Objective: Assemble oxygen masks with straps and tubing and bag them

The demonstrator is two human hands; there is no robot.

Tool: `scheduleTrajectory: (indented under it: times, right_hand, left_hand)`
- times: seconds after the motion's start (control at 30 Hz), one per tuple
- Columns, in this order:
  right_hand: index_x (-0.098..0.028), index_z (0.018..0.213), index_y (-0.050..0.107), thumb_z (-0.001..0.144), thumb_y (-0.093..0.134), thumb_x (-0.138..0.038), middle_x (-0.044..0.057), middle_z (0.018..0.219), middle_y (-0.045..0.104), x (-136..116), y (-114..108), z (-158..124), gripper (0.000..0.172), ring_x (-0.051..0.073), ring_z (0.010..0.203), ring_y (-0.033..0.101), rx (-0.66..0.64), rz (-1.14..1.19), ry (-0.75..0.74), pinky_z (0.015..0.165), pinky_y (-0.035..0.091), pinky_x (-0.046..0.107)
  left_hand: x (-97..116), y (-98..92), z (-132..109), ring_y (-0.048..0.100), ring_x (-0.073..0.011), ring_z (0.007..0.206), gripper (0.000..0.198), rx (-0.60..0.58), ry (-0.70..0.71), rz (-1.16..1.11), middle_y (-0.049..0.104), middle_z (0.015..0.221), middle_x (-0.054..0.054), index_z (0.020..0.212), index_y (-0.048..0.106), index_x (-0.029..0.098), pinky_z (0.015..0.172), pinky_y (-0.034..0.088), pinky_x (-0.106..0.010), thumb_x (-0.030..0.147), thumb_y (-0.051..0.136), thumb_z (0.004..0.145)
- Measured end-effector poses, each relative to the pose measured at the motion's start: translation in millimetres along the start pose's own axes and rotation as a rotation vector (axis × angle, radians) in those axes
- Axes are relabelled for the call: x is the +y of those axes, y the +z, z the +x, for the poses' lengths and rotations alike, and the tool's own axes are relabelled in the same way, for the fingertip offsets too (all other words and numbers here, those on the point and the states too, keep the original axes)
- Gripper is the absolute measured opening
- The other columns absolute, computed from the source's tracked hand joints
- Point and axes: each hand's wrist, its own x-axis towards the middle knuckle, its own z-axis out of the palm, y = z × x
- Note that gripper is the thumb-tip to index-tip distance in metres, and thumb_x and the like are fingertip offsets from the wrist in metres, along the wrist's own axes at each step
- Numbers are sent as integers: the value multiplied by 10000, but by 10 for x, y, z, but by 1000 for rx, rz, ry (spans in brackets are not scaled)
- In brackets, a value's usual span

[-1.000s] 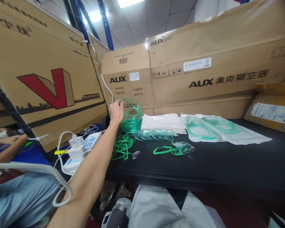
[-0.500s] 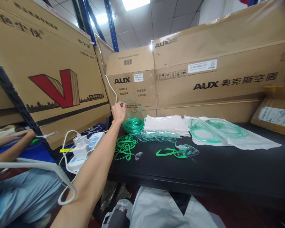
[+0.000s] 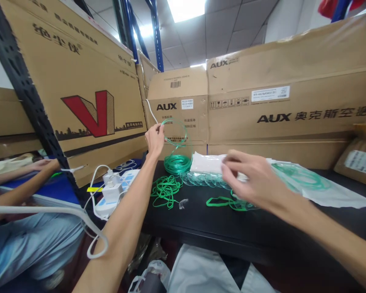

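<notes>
My left hand (image 3: 155,140) is raised at the left back of the black table (image 3: 195,224), closed on clear green tubing (image 3: 186,132). A loop of it arcs from my fingers down to the coil of green tubing (image 3: 177,165) standing on the table. My right hand (image 3: 250,175), slightly blurred, hovers over the middle with fingers loosely bent and nothing visible in them. It partly hides a clear mask with a green strap (image 3: 216,201). Nested clear green masks (image 3: 205,180) lie between my hands. A tangle of green elastic straps (image 3: 166,189) rests below the coil.
Small metal strips (image 3: 182,203) lie by the straps. White bags (image 3: 210,162) and a packed tubing pouch (image 3: 305,177) lie behind. Cardboard boxes (image 3: 232,126) wall the back. At left are a power strip (image 3: 103,207), a white cable (image 3: 49,210) and another person's arm (image 3: 27,189).
My right hand has come into view from the right, over the mask. My left hand has lifted the tubing loop a little higher, and the view has shifted slightly.
</notes>
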Motion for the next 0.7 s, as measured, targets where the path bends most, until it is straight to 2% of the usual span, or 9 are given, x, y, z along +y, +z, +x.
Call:
scheduleTrajectory:
  times: [0.07,0.13,0.23,0.33,0.4,0.53,0.7]
  right_hand:
    - [-145,732,669,998,581,-336,18,723,660,53,163,246,340,140,679,643,-144,124,234,701,564,313]
    - [-133,660,655,1025,519,-351,13,605,617,105,444,506,446,123,555,613,-248,237,393,595,543,279]
    - [-129,984,678,998,595,-391,18,855,696,117,978,833,276,122,685,662,-323,397,573,644,578,283]
    - [-152,1194,635,985,619,-366,75,1133,682,41,1443,1040,300,186,919,687,-296,513,685,787,600,365]
    - [-159,1245,615,981,625,-357,88,1206,659,-18,1646,1102,330,210,992,678,-251,563,723,838,593,403]
    - [-159,1241,617,982,622,-361,86,1207,659,-62,1804,1031,329,215,1005,675,-197,618,742,855,587,415]
    - [-163,1207,634,986,616,-359,80,1184,669,-10,1796,803,297,204,982,678,-261,690,752,845,589,399]
  left_hand:
    - [-5,-36,-5,694,-139,629,411,7,3,-11,743,1124,-48,1229,670,195,719,510,-227,436,392,1049]
    - [-5,-59,-10,693,-131,623,409,11,9,-21,735,1151,-44,1228,669,198,713,511,-222,440,393,1048]
    - [8,-54,-21,696,-135,627,421,6,13,-33,733,1156,-52,1235,662,194,703,512,-225,454,390,1046]
    - [11,-2,-47,691,-138,611,428,-4,10,-46,737,1144,-58,1247,655,194,671,508,-230,460,389,1043]
    - [-12,48,-69,685,-134,589,403,-5,0,-54,741,1127,-49,1222,668,201,690,510,-237,448,410,1036]
    - [-99,144,-78,698,-142,585,348,3,-54,-67,752,1068,-46,1154,699,194,778,507,-256,399,452,1019]
    - [-109,147,42,724,-161,639,338,33,-96,-111,742,1063,-63,1145,692,176,746,513,-262,365,440,1024]
